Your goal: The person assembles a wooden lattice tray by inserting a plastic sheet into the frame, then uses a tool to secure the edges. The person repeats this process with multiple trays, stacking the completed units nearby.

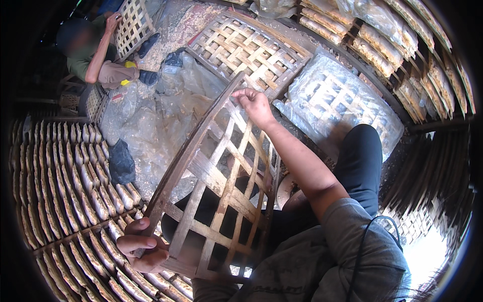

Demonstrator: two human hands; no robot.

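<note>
Upright and tilted over my lap stands a woven bamboo tray [207,172] with a dark wooden frame and wide gaps between its slats. My left hand [146,247] grips its lower left corner, fingers curled round the frame. At the far upper corner my right hand [255,106] is closed, thumb and fingers pinching the tray's edge; whether something small is also between them I cannot tell. Just beyond that hand, another woven tray [246,48] lies on the floor. To its right lies a lattice tray wrapped in clear plastic [347,98].
Crumpled clear plastic sheeting [151,126] covers the floor ahead, beside a black plastic bag [122,162]. Rows of pale slabs [65,171] fill the left side; more slabs [377,50] are stacked at upper right. A seated person [93,63] at far left holds a woven tray [133,27].
</note>
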